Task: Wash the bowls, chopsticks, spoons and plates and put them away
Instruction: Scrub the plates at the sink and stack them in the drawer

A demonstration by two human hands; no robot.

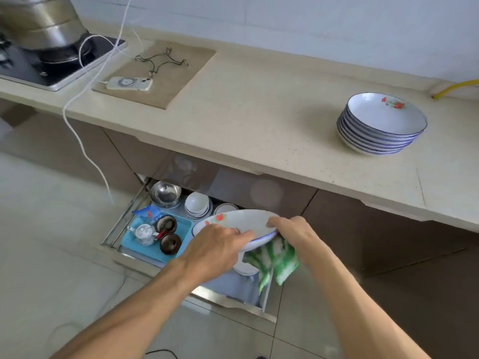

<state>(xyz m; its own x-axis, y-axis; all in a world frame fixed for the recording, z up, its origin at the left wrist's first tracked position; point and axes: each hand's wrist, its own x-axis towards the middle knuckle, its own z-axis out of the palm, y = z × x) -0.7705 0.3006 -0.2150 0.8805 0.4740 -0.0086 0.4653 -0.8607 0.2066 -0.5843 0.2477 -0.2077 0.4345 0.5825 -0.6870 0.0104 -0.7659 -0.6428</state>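
Note:
Both my hands hold one white plate (246,220) with a blue rim and a red flower print, tilted over the open drawer (207,297). My left hand (220,244) grips its near left rim. My right hand (290,230) grips the right rim and also holds a green and white cloth (274,257) under the plate. Another plate (245,269) lies in the drawer below, mostly hidden. A stack of several matching plates (381,125) stands on the counter at the right.
The drawer holds a steel bowl (166,194), stacked small white bowls (198,204), and a blue tray (131,240) with a teapot and dark cups. On the counter (259,120) lie a board, a phone (129,83) on a white cable, and a stove with a steel pot (39,22).

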